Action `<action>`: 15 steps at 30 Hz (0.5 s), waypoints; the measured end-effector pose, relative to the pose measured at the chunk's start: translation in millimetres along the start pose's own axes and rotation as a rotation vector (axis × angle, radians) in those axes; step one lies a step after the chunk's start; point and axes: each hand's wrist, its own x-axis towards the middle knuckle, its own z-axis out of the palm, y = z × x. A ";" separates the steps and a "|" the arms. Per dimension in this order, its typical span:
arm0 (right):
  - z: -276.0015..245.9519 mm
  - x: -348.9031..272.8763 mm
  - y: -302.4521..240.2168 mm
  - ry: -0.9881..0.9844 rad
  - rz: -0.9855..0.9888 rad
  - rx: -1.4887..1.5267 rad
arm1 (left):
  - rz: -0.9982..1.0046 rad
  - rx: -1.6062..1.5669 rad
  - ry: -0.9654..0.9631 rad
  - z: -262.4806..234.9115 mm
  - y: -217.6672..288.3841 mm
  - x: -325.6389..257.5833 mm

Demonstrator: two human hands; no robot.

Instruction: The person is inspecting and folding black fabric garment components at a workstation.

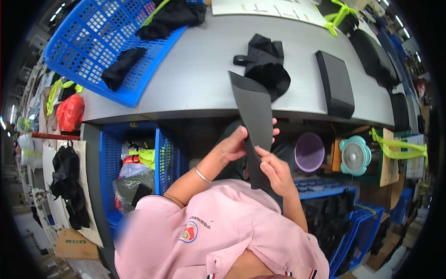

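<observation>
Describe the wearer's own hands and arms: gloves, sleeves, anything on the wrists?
Left hand and right hand show no gloves; forearms are uncovered. A smooth, silver-coloured bangle circles the left wrist area; none shows on the right. The pink shirt has short sleeves, the left with a dark-looking edge. No cables visible on either arm.

Long grey worktable (200, 74), smooth top, cuts across the upper half, front edge bowed by the lens, seam toward the left. Grey side panel (94, 186) below its left end. Pale side bench (84, 167) further left. Tan wooden panel (391, 160) upright under the right end. White strip lights (399, 21) along the upper right rim, more at far left. Room edges dark and warped; white shapes (41, 200) at left possibly machines.
</observation>
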 end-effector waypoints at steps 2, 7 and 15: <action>6.4 -5.4 -0.6 0.132 0.194 0.156 | 0.044 -0.119 0.076 -1.1 3.8 -4.8; 17.5 -0.9 1.6 0.336 -0.032 -0.287 | 0.076 -0.152 0.304 5.0 16.8 -16.3; 23.6 1.7 1.7 0.451 -0.123 -0.485 | 0.068 0.007 0.366 2.3 12.8 -20.8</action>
